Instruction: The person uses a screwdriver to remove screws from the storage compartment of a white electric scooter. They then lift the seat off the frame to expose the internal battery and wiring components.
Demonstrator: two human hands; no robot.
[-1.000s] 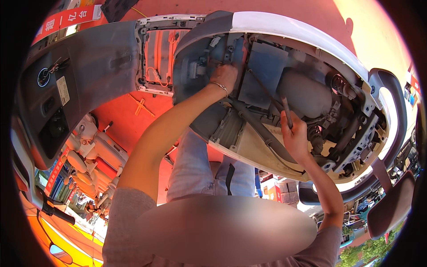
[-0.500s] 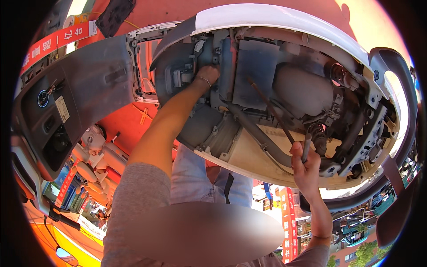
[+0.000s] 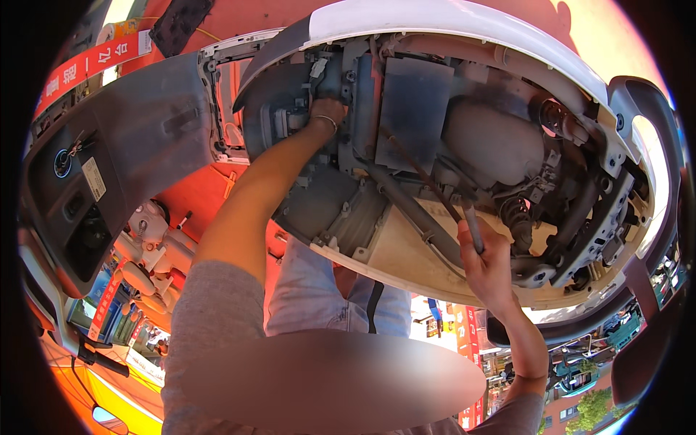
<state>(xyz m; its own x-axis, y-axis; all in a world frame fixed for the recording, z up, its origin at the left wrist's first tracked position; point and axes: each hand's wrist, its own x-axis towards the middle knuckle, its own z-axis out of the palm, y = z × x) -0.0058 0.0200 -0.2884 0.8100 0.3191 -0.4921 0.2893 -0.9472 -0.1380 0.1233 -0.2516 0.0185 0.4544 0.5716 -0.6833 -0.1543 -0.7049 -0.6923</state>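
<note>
In front of me lies the opened body of a scooter (image 3: 406, 264), its inner frame and parts bare under a curved white panel (image 3: 457, 22). My left hand (image 3: 328, 110), a band round its wrist, reaches into the left part of the cavity beside a dark upright frame piece. Its fingers are curled closed, and what they grip is hidden. At the right near rim, my right hand (image 3: 487, 264) is closed round a T-handle wrench (image 3: 424, 174). Its grey crossbar sticks up from the fist, and the long brownish shaft slants far left, its tip over the left edge of a dark flat plate (image 3: 420, 101).
A dark front panel (image 3: 152, 134) with a keyhole and hanging keys (image 3: 67, 156) stretches left. To the right are a rounded grey housing (image 3: 496, 141), coil springs (image 3: 516, 217) and a black grab rail (image 3: 670, 181). A thick tube (image 3: 409, 210) crosses the cavity.
My right hand has shifted left and slightly away with the wrench; its tip has gone from the plate's middle to its left edge. My left hand stays at about the same spot.
</note>
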